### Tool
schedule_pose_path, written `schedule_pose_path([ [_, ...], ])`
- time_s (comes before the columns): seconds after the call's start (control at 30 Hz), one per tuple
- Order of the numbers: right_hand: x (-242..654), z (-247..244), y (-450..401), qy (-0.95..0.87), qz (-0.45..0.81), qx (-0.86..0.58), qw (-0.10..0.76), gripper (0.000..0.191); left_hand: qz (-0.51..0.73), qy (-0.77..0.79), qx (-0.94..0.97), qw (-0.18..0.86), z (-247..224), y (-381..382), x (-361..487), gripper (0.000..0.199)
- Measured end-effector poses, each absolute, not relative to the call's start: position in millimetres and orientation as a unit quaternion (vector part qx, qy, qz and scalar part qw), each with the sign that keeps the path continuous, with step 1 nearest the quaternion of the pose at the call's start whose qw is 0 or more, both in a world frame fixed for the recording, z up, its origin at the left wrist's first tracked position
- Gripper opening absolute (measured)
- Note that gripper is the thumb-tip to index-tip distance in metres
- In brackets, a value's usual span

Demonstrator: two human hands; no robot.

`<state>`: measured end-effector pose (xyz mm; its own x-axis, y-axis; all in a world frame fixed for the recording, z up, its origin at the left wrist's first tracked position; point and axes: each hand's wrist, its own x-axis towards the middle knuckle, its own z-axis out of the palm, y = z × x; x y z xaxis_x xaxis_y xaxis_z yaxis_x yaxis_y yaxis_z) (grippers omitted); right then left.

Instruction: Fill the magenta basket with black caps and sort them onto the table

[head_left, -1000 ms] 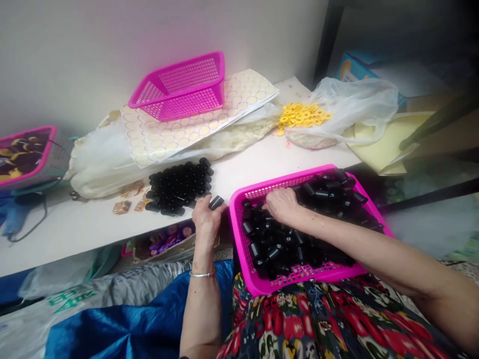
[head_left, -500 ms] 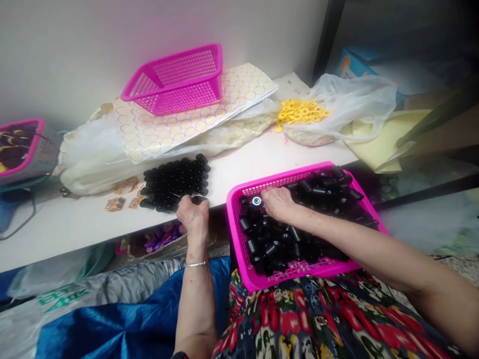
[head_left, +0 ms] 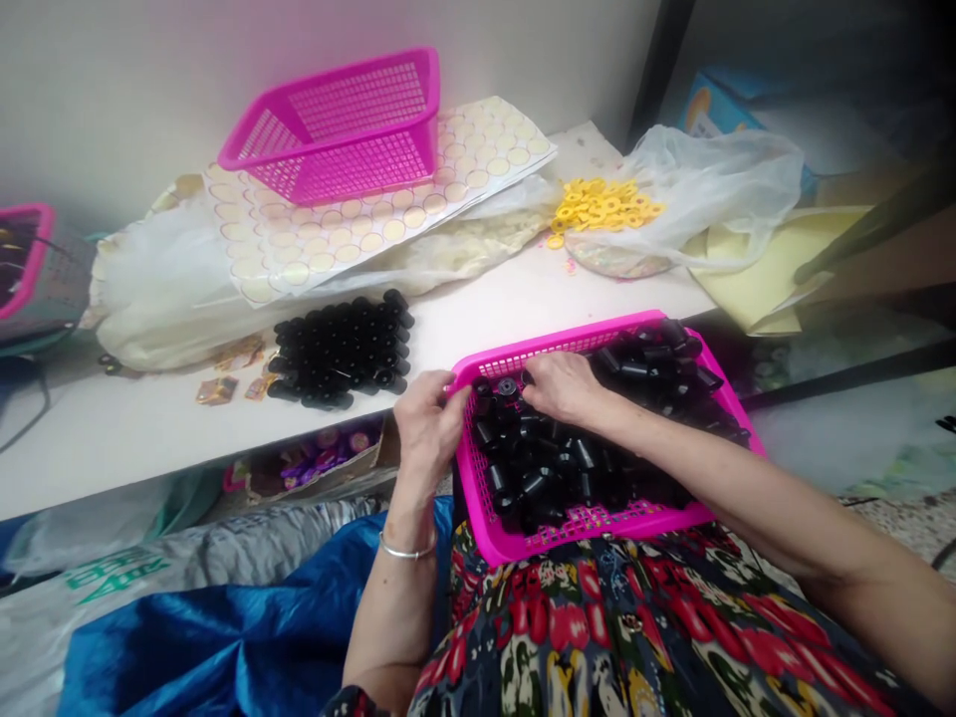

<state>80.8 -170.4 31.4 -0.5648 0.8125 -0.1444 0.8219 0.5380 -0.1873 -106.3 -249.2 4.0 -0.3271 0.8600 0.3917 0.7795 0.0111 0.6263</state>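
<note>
A pink mesh basket [head_left: 478, 543] full of short black cylindrical pieces [head_left: 534, 485] rests at my lap against the table edge. My right hand [head_left: 560, 386] is inside its far left part, fingers curled round a black piece whose edge shows at the fingertips. Beside it lies a round piece [head_left: 508, 387] with a ring-shaped end facing up. My left hand [head_left: 431, 426] is at the basket's left rim, thumb and fingers drawn together; whatever they pinch is hidden. On the table, left of that hand, more black cylinders [head_left: 340, 349] stand packed upright in a block.
An empty pink basket [head_left: 329, 179] sits on sheets of round stickers [head_left: 493, 149] at the back. Yellow ring-shaped pieces [head_left: 604, 206] spill from a clear plastic bag [head_left: 717, 189]. Small wrapped items [head_left: 218, 389] lie left of the black block. A box [head_left: 351, 478] is below the table.
My left hand has moved right, from the front of the black block to the basket's left rim. My right hand has stayed in the basket. The view has shifted slightly.
</note>
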Motion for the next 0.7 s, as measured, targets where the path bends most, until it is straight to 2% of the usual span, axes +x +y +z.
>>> schedule_pose_path([
  [0.07,87,39,-174,0.874,-0.120,0.471,-0.009,0.029,0.362,0.696,0.612,0.102,6,-249,-101,0.013],
  [0.2,105,52,-187,0.876,-0.165,0.447,-0.073,0.025,0.293,0.674,0.668,0.115,11,-257,-100,0.014],
  [0.43,113,47,-212,0.902,-0.214,0.376,0.003,0.019,0.129,0.523,0.828,0.156,26,-275,-102,0.025],
  [0.7,116,28,-221,0.901,-0.274,0.335,-0.007,0.015,0.094,0.507,0.836,0.187,23,-272,-109,0.018],
])
